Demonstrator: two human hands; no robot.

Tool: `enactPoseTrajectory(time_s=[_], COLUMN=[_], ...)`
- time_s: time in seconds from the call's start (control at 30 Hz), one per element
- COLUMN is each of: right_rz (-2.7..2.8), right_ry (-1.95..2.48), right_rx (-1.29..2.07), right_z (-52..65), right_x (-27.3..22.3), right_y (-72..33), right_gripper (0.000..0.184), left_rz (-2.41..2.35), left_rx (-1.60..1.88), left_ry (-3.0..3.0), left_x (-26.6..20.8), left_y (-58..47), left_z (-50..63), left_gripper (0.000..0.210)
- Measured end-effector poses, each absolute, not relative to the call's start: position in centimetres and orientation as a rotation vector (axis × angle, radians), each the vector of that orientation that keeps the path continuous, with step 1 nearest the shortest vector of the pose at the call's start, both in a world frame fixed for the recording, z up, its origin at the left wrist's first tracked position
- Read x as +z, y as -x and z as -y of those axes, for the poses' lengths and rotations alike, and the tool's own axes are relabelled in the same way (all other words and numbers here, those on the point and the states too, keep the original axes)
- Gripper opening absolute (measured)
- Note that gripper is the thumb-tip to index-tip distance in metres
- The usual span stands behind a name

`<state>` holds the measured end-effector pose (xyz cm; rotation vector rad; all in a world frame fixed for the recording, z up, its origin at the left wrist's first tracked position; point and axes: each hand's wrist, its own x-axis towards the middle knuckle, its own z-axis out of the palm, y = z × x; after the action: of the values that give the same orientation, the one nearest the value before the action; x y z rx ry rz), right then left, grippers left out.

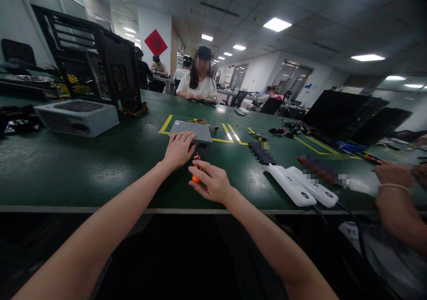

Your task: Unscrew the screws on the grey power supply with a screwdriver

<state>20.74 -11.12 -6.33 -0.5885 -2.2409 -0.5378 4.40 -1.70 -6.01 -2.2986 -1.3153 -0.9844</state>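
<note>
A small grey metal power supply [195, 132] lies on the green table in front of me, with a bundle of coloured wires at its far side. My left hand [180, 149] grips its near left corner, fingers over the top and thumb down by the front face. In my right hand [211, 181] is an orange-handled screwdriver [196, 175], held between thumb and fingers. Its shaft points away from me toward the near face of the power supply. Whether the tip touches a screw there is too small to tell.
To the left stand a larger power supply [78, 117] and an open black computer case [96, 60]. Two white devices with cables [290, 186] lie right of me. A co-worker's arm [396, 193] reaches in at far right; another person [198, 84] sits opposite.
</note>
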Motion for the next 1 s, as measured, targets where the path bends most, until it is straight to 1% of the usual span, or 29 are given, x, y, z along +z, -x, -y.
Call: enactPoseTrajectory(time_s=[0.13,0.27,0.37,0.47,0.6,0.7,0.8,0.9,1.0], right_rz=[2.163,2.192,2.263,2.247,2.167,2.193,2.272,2.275,2.213], right_ry=[0.574,0.583,0.593,0.578,0.54,0.531,0.548,0.557,0.56], right_rx=[-0.493,-0.432,-0.498,-0.54,-0.42,-0.37,-0.443,-0.537,-0.513], right_z=[10.75,10.92,11.26,11.21,10.75,10.76,11.05,11.14,10.96], right_x=[-6.74,-6.45,-6.01,-6.08,-6.63,-6.51,-6.08,-6.03,-6.41], right_y=[-20.76,-20.68,-20.65,-20.68,-20.72,-20.68,-20.61,-20.58,-20.6], right_gripper=[0.023,0.029,0.032,0.027,0.025,0.031,0.033,0.029,0.025], left_rz=[1.329,1.323,1.321,1.316,1.302,1.305,1.309,1.309,1.323], left_rx=[-0.983,-0.998,-1.002,-0.996,-1.015,-1.027,-1.016,-1.006,-1.003], left_ry=[2.3,2.296,2.291,2.3,2.305,2.305,2.303,2.3,2.311], left_x=[-5.94,-5.97,-6.01,-6.0,-5.97,-5.98,-6.0,-6.01,-5.99], left_y=[-4.41,-4.43,-4.45,-4.43,-4.38,-4.38,-4.42,-4.44,-4.43], left_z=[1.84,1.86,1.79,1.76,1.81,1.81,1.76,1.73,1.75], left_gripper=[0.039,0.039,0.038,0.038,0.038,0.039,0.039,0.039,0.04])
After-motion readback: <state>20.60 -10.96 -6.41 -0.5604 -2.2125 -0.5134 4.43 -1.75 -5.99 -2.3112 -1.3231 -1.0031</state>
